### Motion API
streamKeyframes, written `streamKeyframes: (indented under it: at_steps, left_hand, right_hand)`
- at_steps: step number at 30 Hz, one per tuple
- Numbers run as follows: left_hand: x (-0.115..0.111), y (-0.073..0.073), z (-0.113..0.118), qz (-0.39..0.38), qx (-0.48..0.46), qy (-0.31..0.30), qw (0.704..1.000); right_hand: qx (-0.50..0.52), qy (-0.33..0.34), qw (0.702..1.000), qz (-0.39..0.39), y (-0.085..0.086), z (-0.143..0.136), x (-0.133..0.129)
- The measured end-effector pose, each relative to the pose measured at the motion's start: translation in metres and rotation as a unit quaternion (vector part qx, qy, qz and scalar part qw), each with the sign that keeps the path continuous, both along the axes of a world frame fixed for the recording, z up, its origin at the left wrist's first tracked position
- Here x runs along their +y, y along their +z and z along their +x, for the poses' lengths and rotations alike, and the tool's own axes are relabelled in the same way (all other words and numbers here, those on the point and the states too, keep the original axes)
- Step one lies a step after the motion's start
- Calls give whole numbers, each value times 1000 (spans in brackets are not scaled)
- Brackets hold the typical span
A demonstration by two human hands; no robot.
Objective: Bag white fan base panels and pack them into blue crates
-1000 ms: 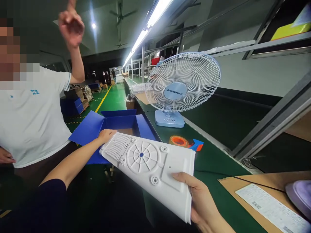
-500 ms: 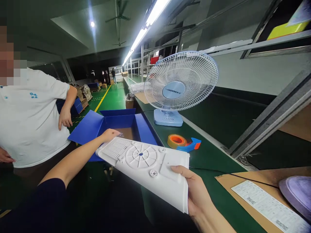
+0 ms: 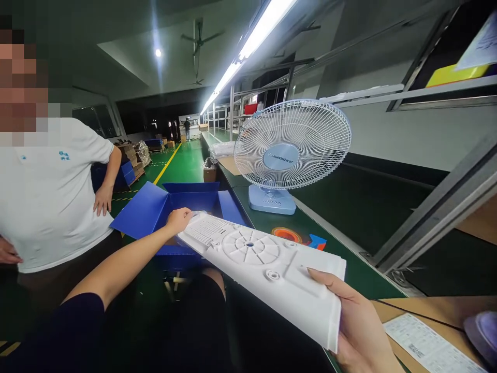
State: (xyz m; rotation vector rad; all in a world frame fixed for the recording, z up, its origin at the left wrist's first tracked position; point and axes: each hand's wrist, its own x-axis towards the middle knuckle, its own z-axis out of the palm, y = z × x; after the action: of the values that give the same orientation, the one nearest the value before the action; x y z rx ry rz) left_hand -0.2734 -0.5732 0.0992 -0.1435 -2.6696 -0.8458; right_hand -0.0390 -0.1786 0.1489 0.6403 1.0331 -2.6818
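A long white plastic panel (image 3: 267,274) with a round spoked pattern and slots is tilted in front of me. My right hand (image 3: 349,305) grips its right end, thumb on top. At the far left end, my left hand (image 3: 179,220) is closed in a pinch on a bit of clear plastic film beside the panel's slotted end. Just beyond that hand stands an open blue box (image 3: 143,207) with its flaps spread. On the green workbench a light-blue fan (image 3: 281,155) stands upright, with an orange tape roll and dispenser (image 3: 287,234) partly hidden behind the panel.
A person in a white shirt (image 3: 58,197) stands at the left, one hand on the hip. Cardboard (image 3: 435,305) with a printed sheet (image 3: 423,339) lies at the lower right, near a purple rounded object (image 3: 483,331). A metal post (image 3: 438,202) slants up on the right.
The white panel and my right hand have moved right and closer to me. My left hand has shifted slightly right, and the panel now covers more of the tape dispenser. The view has tilted a little.
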Motion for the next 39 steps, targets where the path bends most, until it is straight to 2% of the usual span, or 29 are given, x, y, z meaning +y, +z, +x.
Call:
streamKeyframes:
  at_steps: [4,7,11,16,18,22,24,31,34,39]
  left_hand:
    - [9,9,-8,14,6,12,1000]
    - [18,9,-21,47,-10,9,999]
    - [38,5,-43,93,-19,11,995]
    - [55,5,-67,129,-12,46,991]
    - [58,6,-70,138,-19,22,990]
    - [55,7,-65,120,-54,-101,986]
    - [47,6,-60,104,-70,-141,982]
    - [17,-5,-46,82,-95,-125,984]
    - [21,-15,-37,83,-117,-140,980]
    - [46,-25,-31,88,-101,-130,982]
  right_hand:
    - [89,-18,996,6,-7,1,-1]
    - [125,-7,992,29,-9,8,-1]
    - [125,1,991,54,1,21,-4]
    - [127,-11,988,81,10,30,-11]
    - [139,-4,985,100,11,33,-13]
    - [158,9,982,103,9,33,-15]
    - [153,5,984,95,7,31,-14]
    - [132,-49,989,33,-2,17,-10]
    - [136,-30,990,3,-6,13,-11]
    - [129,-13,991,-17,-12,13,-20]
